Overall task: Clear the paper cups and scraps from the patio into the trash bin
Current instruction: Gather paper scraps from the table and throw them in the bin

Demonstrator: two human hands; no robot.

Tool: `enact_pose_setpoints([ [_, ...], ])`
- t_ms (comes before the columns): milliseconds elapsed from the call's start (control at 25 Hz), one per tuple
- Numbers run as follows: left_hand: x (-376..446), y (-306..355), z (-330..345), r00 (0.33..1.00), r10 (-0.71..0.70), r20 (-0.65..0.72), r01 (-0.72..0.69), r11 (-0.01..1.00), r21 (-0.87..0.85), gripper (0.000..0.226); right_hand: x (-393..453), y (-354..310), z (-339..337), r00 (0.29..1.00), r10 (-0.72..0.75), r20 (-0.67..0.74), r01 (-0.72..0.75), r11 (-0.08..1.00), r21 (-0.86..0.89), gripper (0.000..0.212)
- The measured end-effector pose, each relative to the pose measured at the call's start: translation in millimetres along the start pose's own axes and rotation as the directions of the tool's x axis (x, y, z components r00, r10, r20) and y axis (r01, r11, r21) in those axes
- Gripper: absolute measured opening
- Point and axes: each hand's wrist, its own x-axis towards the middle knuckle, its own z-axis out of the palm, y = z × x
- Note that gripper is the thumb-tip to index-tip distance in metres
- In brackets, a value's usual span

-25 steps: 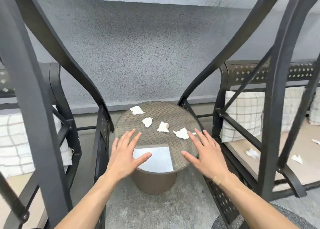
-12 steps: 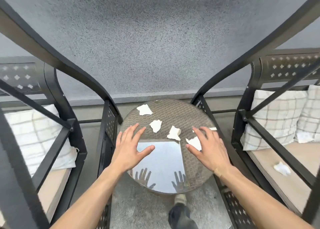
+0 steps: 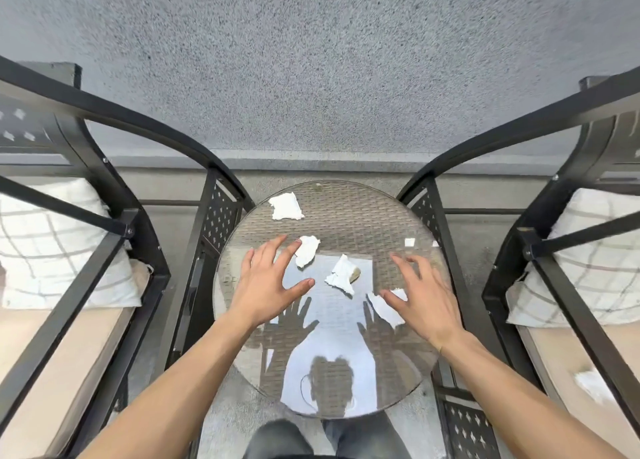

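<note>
Several white paper scraps lie on a round glass-topped wicker table (image 3: 360, 202). One scrap (image 3: 285, 206) sits at the far left of the top. My left hand (image 3: 268, 282) hovers open over the glass, its fingertips touching or just beside a second scrap (image 3: 307, 250). A crumpled scrap (image 3: 343, 274) lies in the middle between both hands. My right hand (image 3: 420, 294) is spread open above a flat scrap (image 3: 384, 308), which its thumb partly covers. Two tiny bits (image 3: 409, 242) lie near the right rim. No cup or trash bin is in sight.
Black metal chairs flank the table, left (image 3: 114, 223) and right (image 3: 540, 236), each with a checked white cushion. Another scrap (image 3: 590, 384) lies on the right chair's seat. A grey stucco wall (image 3: 318, 60) stands behind. My legs show below the table edge.
I have come closer and now look down on the table. Both hands have moved forward over the glass, the left reaching the second scrap, the right over the flat one.
</note>
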Motion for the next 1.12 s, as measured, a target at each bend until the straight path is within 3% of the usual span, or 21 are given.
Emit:
enact_pose_setpoints([
  [200,14,10,30,0.993,-0.025,0.118,0.024,1.0,0.009,0.072,9,30,33,0.984,0.05,0.17,-0.048,0.999,-0.02,0.071],
  [400,49,18,68,0.942,0.016,0.334,-0.027,0.999,0.031,0.072,20,45,69,0.955,0.128,0.269,-0.128,0.992,-0.016,0.072],
  [680,105,31,128,0.827,0.154,0.54,-0.236,0.968,0.085,0.07,34,40,118,0.902,0.27,0.336,-0.265,0.962,-0.061,0.064],
  [800,110,32,144,0.799,0.184,0.572,-0.261,0.964,0.055,0.061,38,39,128,0.89,0.304,0.34,-0.302,0.951,-0.061,0.056],
  [960,109,24,158,0.816,0.206,0.54,-0.27,0.962,0.04,0.04,42,39,132,0.896,0.33,0.298,-0.34,0.94,-0.02,0.045],
  [1120,115,15,155,0.8,0.22,0.558,-0.253,0.967,-0.019,0.033,56,27,128,0.89,0.317,0.327,-0.339,0.941,0.013,0.033],
])
